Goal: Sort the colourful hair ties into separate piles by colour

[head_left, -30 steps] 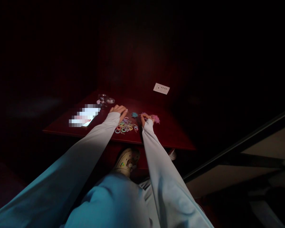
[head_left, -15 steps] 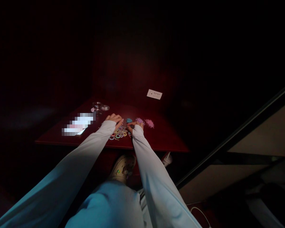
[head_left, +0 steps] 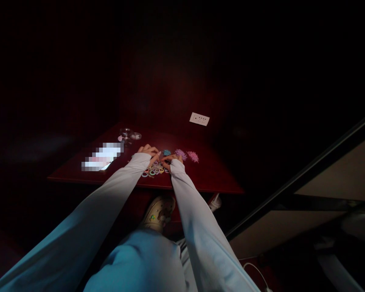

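Note:
Over a heap of small multicoloured rings on a dark red table, my left hand is bent, its fingers and thumb drawn together. My right hand faces it in a pinch, and the fingertips of both hands nearly meet. Whatever small thing lies between them is too tiny and dim to make out. Just beyond my fingers sits a small blue pile. To its right are a purple pile and a pink pile of little thin pieces.
A lit phone, its screen blurred out, lies at the table's left. Clear round containers stand behind it. A white socket plate is on the back wall. Below the table's front edge show a beige clog and a white cup-like object.
My hands have come closer together, the fingertips now almost touching above the rings. The whole view has shifted slightly. The coloured piles look the same.

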A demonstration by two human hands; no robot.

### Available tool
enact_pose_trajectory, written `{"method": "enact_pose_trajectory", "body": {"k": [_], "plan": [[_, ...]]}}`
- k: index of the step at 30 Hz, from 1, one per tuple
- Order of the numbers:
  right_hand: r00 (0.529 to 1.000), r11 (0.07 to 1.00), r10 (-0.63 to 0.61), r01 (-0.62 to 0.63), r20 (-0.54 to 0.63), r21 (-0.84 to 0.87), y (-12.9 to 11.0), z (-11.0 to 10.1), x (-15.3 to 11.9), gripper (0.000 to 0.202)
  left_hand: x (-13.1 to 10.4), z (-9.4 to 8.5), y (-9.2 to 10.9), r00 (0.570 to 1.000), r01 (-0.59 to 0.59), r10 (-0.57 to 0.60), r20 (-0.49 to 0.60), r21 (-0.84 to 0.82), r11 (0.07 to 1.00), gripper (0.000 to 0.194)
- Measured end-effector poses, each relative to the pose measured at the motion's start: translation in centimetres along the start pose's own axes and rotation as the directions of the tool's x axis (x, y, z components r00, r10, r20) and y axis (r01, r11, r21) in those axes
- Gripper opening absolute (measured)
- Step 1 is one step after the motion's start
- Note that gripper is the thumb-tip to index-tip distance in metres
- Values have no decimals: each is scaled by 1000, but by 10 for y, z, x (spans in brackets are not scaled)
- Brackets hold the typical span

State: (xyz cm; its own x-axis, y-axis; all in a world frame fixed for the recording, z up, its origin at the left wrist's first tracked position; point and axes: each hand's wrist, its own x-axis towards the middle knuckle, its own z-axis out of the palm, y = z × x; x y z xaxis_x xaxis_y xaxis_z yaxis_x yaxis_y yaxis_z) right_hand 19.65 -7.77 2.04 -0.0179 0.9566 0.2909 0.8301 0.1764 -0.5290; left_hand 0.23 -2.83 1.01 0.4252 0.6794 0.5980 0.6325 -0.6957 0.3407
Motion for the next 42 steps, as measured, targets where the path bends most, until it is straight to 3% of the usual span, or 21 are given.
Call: {"method": "enact_pose_trajectory", "body": {"k": [15,22,32,42], "plan": [[993,994,108,-107,-54,24,4,-1,1,25,3,-2,3,998,56,-56,-17,-49,997,63],[998,998,52,-52,-24,26,7,-1,0,30,1,0,6,989,91,-92,-115,-15,996,65],[998,998,69,-69,-9,-10,3,-3,-1,20,2,1,5,988,70,-72,-138,-19,997,68],[993,993,97,-93,-61,67,8,0,1,20,2,-1,2,992,71,-69,-106,19,997,61]]}}
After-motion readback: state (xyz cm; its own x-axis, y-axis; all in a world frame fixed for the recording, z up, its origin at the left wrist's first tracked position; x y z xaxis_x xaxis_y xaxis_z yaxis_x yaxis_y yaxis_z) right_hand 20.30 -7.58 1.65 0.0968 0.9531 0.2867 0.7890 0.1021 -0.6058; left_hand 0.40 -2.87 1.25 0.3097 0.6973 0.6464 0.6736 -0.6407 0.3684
